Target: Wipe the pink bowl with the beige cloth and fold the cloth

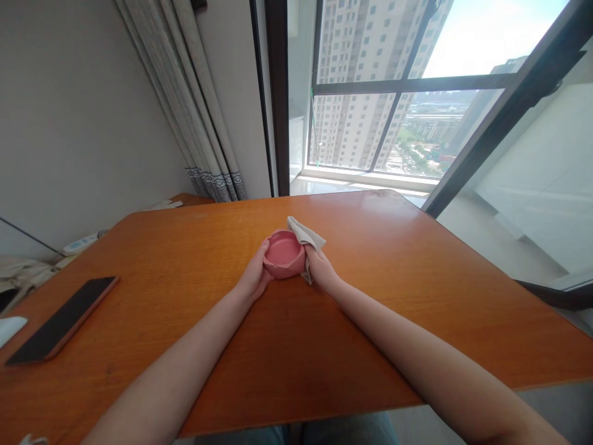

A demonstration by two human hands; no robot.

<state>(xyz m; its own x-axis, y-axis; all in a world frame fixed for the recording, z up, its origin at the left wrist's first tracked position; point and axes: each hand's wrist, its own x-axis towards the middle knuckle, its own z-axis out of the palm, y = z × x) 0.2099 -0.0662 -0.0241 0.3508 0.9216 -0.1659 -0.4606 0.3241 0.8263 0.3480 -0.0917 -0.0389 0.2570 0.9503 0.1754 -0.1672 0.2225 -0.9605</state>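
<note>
A pink bowl (284, 269) with an uneven, notched rim sits at the middle of the wooden table, its hollow facing up. My left hand (252, 275) grips its left side, the thumb near the rim. On the right side, my right hand (321, 269) holds a pale grey cloth (304, 232) against the bowl's wall. One end of the cloth sticks up past the rim, and another corner hangs below my fingers. The fingers of my right hand are partly hidden by the cloth and bowl.
The orange-brown table (370, 358) spreads around both arms. A dark flat slab with a reddish edge (65, 318) lies at the left. Beyond the table's left edge are a white remote-like object (83, 242) and crumpled fabric (23, 272). A curtain (185, 93) and window (361, 130) stand behind.
</note>
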